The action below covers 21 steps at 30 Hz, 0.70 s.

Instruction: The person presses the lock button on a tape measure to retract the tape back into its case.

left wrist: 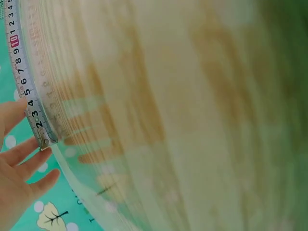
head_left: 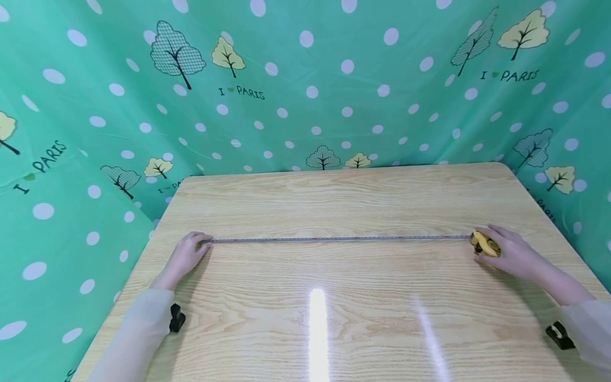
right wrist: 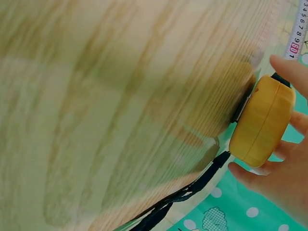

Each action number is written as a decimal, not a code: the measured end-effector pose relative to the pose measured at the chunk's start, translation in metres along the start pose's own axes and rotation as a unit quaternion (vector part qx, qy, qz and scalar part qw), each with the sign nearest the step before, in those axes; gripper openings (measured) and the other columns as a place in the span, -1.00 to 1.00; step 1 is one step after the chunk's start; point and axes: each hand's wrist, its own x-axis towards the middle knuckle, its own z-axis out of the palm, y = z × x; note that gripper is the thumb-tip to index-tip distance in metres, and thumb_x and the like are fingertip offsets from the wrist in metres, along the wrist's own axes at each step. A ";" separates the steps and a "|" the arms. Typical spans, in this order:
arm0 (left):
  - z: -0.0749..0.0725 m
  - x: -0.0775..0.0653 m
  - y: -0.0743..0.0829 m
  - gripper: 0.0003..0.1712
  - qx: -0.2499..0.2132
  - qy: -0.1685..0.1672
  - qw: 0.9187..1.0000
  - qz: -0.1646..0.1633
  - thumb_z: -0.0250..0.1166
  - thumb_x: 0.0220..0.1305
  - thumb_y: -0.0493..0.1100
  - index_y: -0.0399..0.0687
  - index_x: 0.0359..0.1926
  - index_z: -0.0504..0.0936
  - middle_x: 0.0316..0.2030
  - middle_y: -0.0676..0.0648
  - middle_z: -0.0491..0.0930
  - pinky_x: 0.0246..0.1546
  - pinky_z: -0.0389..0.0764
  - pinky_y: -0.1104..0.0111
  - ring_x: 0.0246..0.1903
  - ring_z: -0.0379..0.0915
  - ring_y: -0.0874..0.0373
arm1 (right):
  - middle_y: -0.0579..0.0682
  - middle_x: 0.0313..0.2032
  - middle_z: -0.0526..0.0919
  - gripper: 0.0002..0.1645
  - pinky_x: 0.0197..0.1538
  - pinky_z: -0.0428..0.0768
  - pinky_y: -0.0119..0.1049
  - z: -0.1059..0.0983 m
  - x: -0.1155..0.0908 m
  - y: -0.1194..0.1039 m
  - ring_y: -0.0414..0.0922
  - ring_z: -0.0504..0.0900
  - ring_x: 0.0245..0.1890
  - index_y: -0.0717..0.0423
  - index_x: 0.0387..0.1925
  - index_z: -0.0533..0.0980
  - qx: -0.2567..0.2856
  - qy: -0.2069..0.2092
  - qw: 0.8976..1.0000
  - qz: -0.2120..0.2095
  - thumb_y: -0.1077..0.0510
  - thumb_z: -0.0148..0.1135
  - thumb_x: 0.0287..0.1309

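A tape measure is stretched straight from left to right over the wooden table point(head_left: 324, 207). Its narrow blade point(head_left: 334, 239) ends at my left hand point(head_left: 188, 253), whose fingers and thumb pinch it by the metal end hook point(left wrist: 47, 143). In the left wrist view the numbers rise away from that hand. My right hand point(head_left: 515, 254) grips the yellow case point(head_left: 487, 244) at the far end, with the fingers around its side. Seen from the right wrist, the case point(right wrist: 263, 122) has a black strap point(right wrist: 178, 195) trailing from it, and a red 60 mark shows on the blade near the thumb.
A green dotted cloth point(head_left: 334, 95) printed with trees hangs behind the table and down its left and right sides. Bright light reflections lie on the tabletop's front part. A black device point(head_left: 177, 318) is at the left cuff, another point(head_left: 560, 335) at the right.
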 end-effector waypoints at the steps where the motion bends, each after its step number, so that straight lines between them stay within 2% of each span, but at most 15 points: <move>1: 0.000 0.000 0.000 -0.73 0.000 -0.002 1.000 -0.002 0.13 0.20 -0.28 -0.38 -0.11 0.52 -0.12 -0.42 0.40 -0.06 0.34 -0.07 -0.08 0.31 -0.30 | 0.56 -0.04 0.23 -0.19 -0.22 0.27 0.33 0.000 0.000 0.000 0.50 0.23 -0.14 0.39 0.07 0.25 -0.002 0.000 1.000 -0.002 0.09 0.39 -0.18; 6: -0.002 0.000 0.003 -0.75 0.006 -0.006 1.000 -0.002 0.12 0.20 -0.31 -0.39 -0.12 0.52 -0.16 -0.41 0.43 -0.09 0.37 -0.05 -0.11 0.33 -0.28 | 0.57 -0.06 0.24 -0.16 -0.22 0.30 0.31 0.002 0.001 0.000 0.48 0.25 -0.16 0.41 0.07 0.24 -0.008 -0.006 1.000 -0.010 0.23 0.42 -0.29; 13: -0.002 0.001 0.004 -0.80 0.010 0.001 1.000 0.009 0.15 0.16 -0.36 -0.39 -0.19 0.55 -0.22 -0.37 0.47 -0.15 0.42 -0.01 -0.16 0.37 -0.24 | 0.62 -0.06 0.20 -0.14 -0.21 0.32 0.30 -0.002 0.004 0.001 0.50 0.24 -0.16 0.47 0.08 0.21 -0.001 -0.047 0.999 -0.005 0.26 0.40 -0.30; 21: -0.001 0.001 0.000 -0.89 0.003 0.000 1.000 0.015 0.15 0.12 -0.43 -0.37 -0.31 0.58 -0.29 -0.34 0.49 -0.19 0.45 0.02 -0.22 0.40 -0.22 | 0.58 -0.10 0.26 -0.15 -0.26 0.41 0.20 -0.009 0.006 0.002 0.45 0.32 -0.18 0.51 0.04 0.22 -0.001 -0.080 0.996 -0.027 0.33 0.41 -0.37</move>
